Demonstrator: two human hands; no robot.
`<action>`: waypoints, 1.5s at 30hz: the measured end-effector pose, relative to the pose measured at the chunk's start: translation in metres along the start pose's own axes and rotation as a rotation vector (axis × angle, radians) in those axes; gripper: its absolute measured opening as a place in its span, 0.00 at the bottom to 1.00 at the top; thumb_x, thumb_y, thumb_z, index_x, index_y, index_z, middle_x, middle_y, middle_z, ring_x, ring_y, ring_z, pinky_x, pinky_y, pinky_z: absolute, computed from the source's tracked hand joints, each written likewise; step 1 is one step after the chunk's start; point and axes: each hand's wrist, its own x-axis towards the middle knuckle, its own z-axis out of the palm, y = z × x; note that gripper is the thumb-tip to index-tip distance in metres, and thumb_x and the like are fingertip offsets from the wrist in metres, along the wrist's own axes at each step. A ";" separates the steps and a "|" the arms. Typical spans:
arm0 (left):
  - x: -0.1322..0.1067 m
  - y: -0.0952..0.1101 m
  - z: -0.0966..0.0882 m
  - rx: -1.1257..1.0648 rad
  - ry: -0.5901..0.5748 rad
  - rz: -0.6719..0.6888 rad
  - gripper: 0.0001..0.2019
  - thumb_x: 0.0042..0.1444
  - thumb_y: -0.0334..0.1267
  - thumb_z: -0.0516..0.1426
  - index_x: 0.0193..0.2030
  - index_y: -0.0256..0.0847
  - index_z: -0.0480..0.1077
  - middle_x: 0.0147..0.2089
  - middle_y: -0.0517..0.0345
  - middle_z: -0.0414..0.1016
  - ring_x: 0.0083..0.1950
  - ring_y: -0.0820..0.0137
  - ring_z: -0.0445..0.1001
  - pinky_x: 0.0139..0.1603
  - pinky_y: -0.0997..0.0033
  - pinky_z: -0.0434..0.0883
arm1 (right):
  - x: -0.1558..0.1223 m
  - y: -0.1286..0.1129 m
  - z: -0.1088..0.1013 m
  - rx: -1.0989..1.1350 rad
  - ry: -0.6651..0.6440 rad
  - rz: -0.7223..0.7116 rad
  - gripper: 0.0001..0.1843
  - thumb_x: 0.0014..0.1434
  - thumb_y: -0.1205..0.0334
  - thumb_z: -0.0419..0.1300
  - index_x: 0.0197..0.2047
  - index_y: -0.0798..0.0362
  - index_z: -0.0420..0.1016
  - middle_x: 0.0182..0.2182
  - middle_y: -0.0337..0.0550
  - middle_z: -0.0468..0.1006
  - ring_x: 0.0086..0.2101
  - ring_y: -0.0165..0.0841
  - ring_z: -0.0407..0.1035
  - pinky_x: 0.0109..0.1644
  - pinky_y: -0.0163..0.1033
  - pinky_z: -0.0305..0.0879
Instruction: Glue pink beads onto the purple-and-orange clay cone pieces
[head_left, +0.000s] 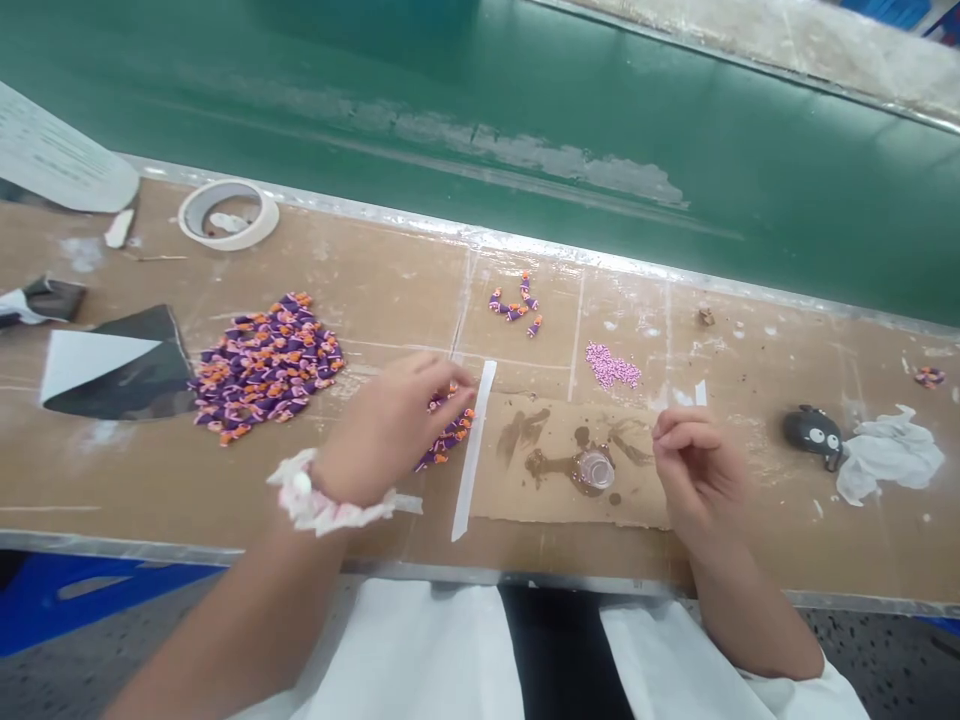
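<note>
My left hand [394, 415], a white scrunchie [322, 495] on its wrist, hovers over a small group of purple and orange pieces [450, 437]. Its fingers stretch to the right and stand apart from the thumb; I see nothing between them. To its left lies a large heap of the same small figure-like pieces [266, 365]. My right hand [701, 480] is raised at the right end of a stained cardboard sheet [499, 490], thumb and fingers pinched together. Whatever they hold, if anything, is too small to name. Between the hands, a small clear cup [597, 468] stands on the cardboard.
Several purple pieces [515, 308] and pink beads [611, 366] lie beyond the cardboard. A tape roll [229, 215] and black-and-white sheet [112, 365] are leftward. Rightward sit a black figure with eyes [814, 435] and crumpled tissue [889, 455]. A green surface [450, 120] borders the table.
</note>
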 end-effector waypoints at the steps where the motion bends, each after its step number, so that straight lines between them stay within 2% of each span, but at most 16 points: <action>1: -0.006 -0.004 0.001 0.130 -0.082 0.038 0.09 0.59 0.40 0.53 0.34 0.42 0.74 0.33 0.54 0.69 0.35 0.62 0.69 0.35 0.64 0.65 | 0.000 0.000 0.000 -0.019 -0.012 -0.015 0.13 0.59 0.79 0.54 0.37 0.49 0.68 0.34 0.39 0.69 0.35 0.30 0.66 0.34 0.37 0.60; 3: -0.013 -0.010 0.007 0.304 -0.191 0.070 0.12 0.61 0.38 0.49 0.36 0.42 0.74 0.35 0.51 0.68 0.37 0.58 0.69 0.36 0.62 0.65 | 0.000 0.000 -0.001 -0.048 -0.027 -0.031 0.13 0.58 0.79 0.54 0.36 0.49 0.68 0.34 0.39 0.69 0.35 0.31 0.66 0.34 0.37 0.60; 6: -0.016 -0.013 0.016 0.408 -0.233 0.075 0.16 0.64 0.38 0.45 0.38 0.40 0.73 0.37 0.48 0.68 0.41 0.54 0.69 0.37 0.59 0.65 | 0.000 0.000 0.001 -0.058 -0.037 -0.025 0.13 0.58 0.79 0.54 0.36 0.49 0.68 0.33 0.39 0.69 0.34 0.31 0.66 0.34 0.37 0.60; 11: -0.014 -0.014 0.019 0.377 -0.217 0.135 0.15 0.64 0.38 0.42 0.34 0.42 0.68 0.36 0.47 0.68 0.40 0.53 0.69 0.37 0.58 0.65 | 0.006 0.001 0.003 -0.086 -0.020 -0.035 0.12 0.58 0.78 0.54 0.35 0.49 0.67 0.32 0.39 0.69 0.33 0.32 0.66 0.34 0.38 0.62; 15: -0.009 -0.017 0.014 0.297 -0.246 0.199 0.12 0.61 0.38 0.43 0.29 0.44 0.62 0.33 0.47 0.67 0.36 0.53 0.67 0.36 0.55 0.64 | 0.018 0.019 -0.005 -0.336 -0.025 -0.026 0.10 0.58 0.75 0.53 0.34 0.49 0.67 0.31 0.39 0.71 0.31 0.31 0.66 0.32 0.38 0.62; 17: -0.006 -0.016 0.011 0.215 -0.211 0.206 0.12 0.61 0.39 0.44 0.28 0.45 0.61 0.32 0.49 0.66 0.35 0.54 0.67 0.36 0.55 0.64 | 0.022 0.034 -0.009 -0.485 -0.091 0.007 0.10 0.59 0.75 0.52 0.35 0.50 0.69 0.33 0.41 0.73 0.30 0.32 0.66 0.34 0.38 0.63; 19: -0.005 -0.007 0.011 0.073 -0.109 0.154 0.10 0.60 0.41 0.46 0.29 0.46 0.62 0.32 0.51 0.66 0.34 0.57 0.66 0.36 0.57 0.64 | 0.024 0.048 -0.013 -0.610 -0.148 0.044 0.10 0.60 0.73 0.52 0.37 0.50 0.71 0.36 0.44 0.75 0.34 0.35 0.69 0.37 0.40 0.65; 22: -0.005 0.020 0.015 -0.315 0.096 -0.040 0.07 0.60 0.42 0.51 0.32 0.45 0.63 0.31 0.58 0.64 0.30 0.65 0.64 0.33 0.64 0.63 | 0.024 0.061 -0.013 -0.730 -0.172 0.068 0.09 0.63 0.69 0.53 0.37 0.51 0.74 0.36 0.46 0.76 0.38 0.38 0.70 0.41 0.42 0.66; 23: -0.006 0.032 0.017 -0.515 0.120 -0.113 0.07 0.61 0.43 0.52 0.33 0.44 0.63 0.30 0.60 0.63 0.29 0.68 0.62 0.30 0.67 0.62 | 0.024 0.063 -0.012 -0.748 -0.166 0.065 0.09 0.64 0.68 0.54 0.37 0.50 0.75 0.36 0.46 0.77 0.38 0.39 0.70 0.41 0.43 0.66; 25: -0.005 0.055 0.022 -1.002 0.023 -0.221 0.12 0.60 0.48 0.55 0.33 0.43 0.63 0.28 0.63 0.59 0.25 0.73 0.58 0.23 0.74 0.57 | 0.022 0.066 -0.011 -0.767 -0.154 0.046 0.09 0.64 0.66 0.55 0.37 0.50 0.77 0.36 0.46 0.78 0.38 0.39 0.70 0.41 0.43 0.66; 27: -0.002 0.074 0.026 -1.419 -0.180 -0.358 0.16 0.56 0.49 0.61 0.30 0.41 0.62 0.27 0.65 0.56 0.24 0.78 0.55 0.20 0.79 0.55 | 0.022 0.068 -0.010 -0.774 -0.158 0.019 0.09 0.65 0.65 0.55 0.37 0.49 0.78 0.36 0.45 0.78 0.38 0.39 0.69 0.41 0.43 0.66; 28: 0.000 0.080 0.029 -1.567 -0.290 -0.418 0.17 0.53 0.48 0.63 0.29 0.40 0.62 0.27 0.66 0.55 0.23 0.80 0.53 0.19 0.81 0.54 | 0.022 0.070 -0.010 -0.777 -0.163 0.009 0.09 0.64 0.65 0.56 0.37 0.48 0.78 0.36 0.45 0.78 0.38 0.39 0.68 0.40 0.44 0.65; 30: 0.004 0.085 0.033 -1.756 -0.421 -0.504 0.18 0.50 0.46 0.67 0.29 0.38 0.63 0.26 0.68 0.55 0.21 0.82 0.51 0.16 0.83 0.53 | 0.023 0.072 -0.009 -0.782 -0.179 0.001 0.09 0.64 0.65 0.56 0.36 0.48 0.78 0.35 0.44 0.78 0.37 0.39 0.67 0.40 0.44 0.65; 33: 0.005 0.080 0.041 -1.851 -0.450 -0.545 0.19 0.49 0.45 0.68 0.28 0.37 0.63 0.25 0.68 0.56 0.20 0.83 0.51 0.15 0.86 0.54 | 0.026 0.076 -0.008 -0.784 -0.205 0.015 0.10 0.65 0.65 0.55 0.35 0.48 0.76 0.34 0.45 0.77 0.36 0.39 0.66 0.41 0.45 0.64; 39: 0.000 0.072 0.047 -1.794 -0.556 -0.479 0.17 0.52 0.44 0.66 0.26 0.37 0.64 0.23 0.66 0.59 0.21 0.83 0.54 0.17 0.86 0.58 | 0.032 0.080 -0.004 -0.764 -0.246 0.056 0.10 0.64 0.69 0.51 0.35 0.50 0.72 0.34 0.47 0.73 0.38 0.40 0.65 0.42 0.44 0.63; 45: 0.002 0.076 0.047 -1.759 -0.534 -0.493 0.16 0.51 0.42 0.66 0.26 0.37 0.65 0.24 0.66 0.59 0.23 0.81 0.56 0.19 0.84 0.58 | 0.033 0.072 -0.016 -0.689 -0.199 0.072 0.08 0.65 0.67 0.51 0.38 0.51 0.72 0.34 0.44 0.75 0.36 0.36 0.69 0.41 0.41 0.66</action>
